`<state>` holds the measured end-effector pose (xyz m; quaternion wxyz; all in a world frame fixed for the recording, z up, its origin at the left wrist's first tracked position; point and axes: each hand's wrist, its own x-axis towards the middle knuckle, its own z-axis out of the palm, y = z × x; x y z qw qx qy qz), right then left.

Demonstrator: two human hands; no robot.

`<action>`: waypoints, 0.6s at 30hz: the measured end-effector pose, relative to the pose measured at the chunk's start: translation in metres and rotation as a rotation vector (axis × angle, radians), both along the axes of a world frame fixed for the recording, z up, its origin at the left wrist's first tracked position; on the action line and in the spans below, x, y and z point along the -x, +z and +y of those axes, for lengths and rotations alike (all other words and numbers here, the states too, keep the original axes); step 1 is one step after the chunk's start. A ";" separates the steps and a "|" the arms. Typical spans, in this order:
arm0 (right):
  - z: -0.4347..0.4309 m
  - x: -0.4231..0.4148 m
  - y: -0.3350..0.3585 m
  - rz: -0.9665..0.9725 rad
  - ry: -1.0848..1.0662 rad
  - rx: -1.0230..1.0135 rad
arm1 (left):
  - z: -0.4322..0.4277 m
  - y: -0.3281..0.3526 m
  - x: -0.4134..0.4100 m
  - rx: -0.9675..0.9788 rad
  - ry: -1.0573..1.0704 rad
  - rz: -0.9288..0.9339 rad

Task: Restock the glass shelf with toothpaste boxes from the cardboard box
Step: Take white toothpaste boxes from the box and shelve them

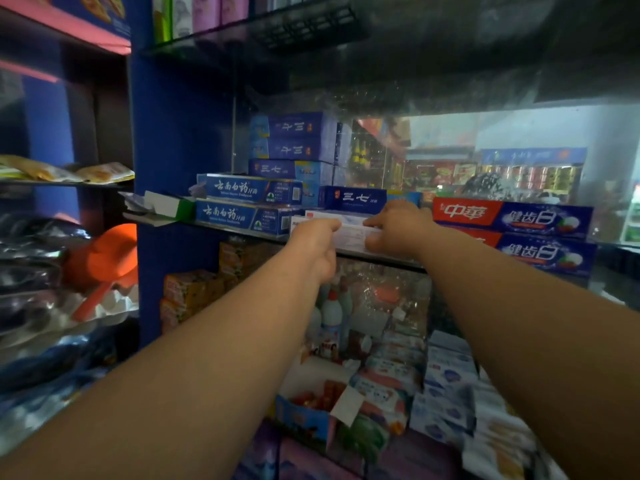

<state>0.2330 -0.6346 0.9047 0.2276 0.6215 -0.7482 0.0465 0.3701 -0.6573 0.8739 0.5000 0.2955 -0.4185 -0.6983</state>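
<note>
Both arms reach up to the glass shelf (256,233). A white toothpaste box (349,232) lies flat at the shelf's front edge, between blue boxes and red-and-blue boxes. My left hand (317,242) grips its left end, fingers on top. My right hand (398,225) holds its right end, thumb at the front. Two blue toothpaste boxes (242,206) are stacked to the left. Red-and-blue toothpaste boxes (512,233) are stacked on the right. Dark blue boxes (294,147) pile up behind. The cardboard box is not in view.
A blue upright post (166,133) bounds the shelf on the left. Another glass shelf (207,39) with goods hangs above. Below the shelf are yellow packets (194,289), white bottles (332,317) and wipe packs (446,375). An orange plastic item (107,258) lies on the left rack.
</note>
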 end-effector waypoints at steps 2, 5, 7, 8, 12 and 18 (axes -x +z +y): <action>0.001 -0.002 -0.003 0.045 0.007 0.028 | 0.001 -0.003 -0.003 0.019 0.018 0.032; 0.003 -0.012 -0.010 0.059 0.054 0.147 | 0.000 -0.009 -0.011 0.050 0.046 0.096; 0.002 -0.026 -0.018 0.064 0.103 0.237 | 0.001 -0.016 -0.019 0.054 0.061 0.131; 0.000 -0.034 -0.022 0.069 0.133 0.274 | 0.002 -0.019 -0.025 0.053 0.075 0.143; -0.006 -0.064 -0.043 0.072 0.215 0.318 | 0.009 -0.036 -0.048 0.051 0.104 0.146; -0.008 -0.103 -0.102 -0.008 0.325 0.304 | 0.017 -0.083 -0.081 0.014 0.179 0.074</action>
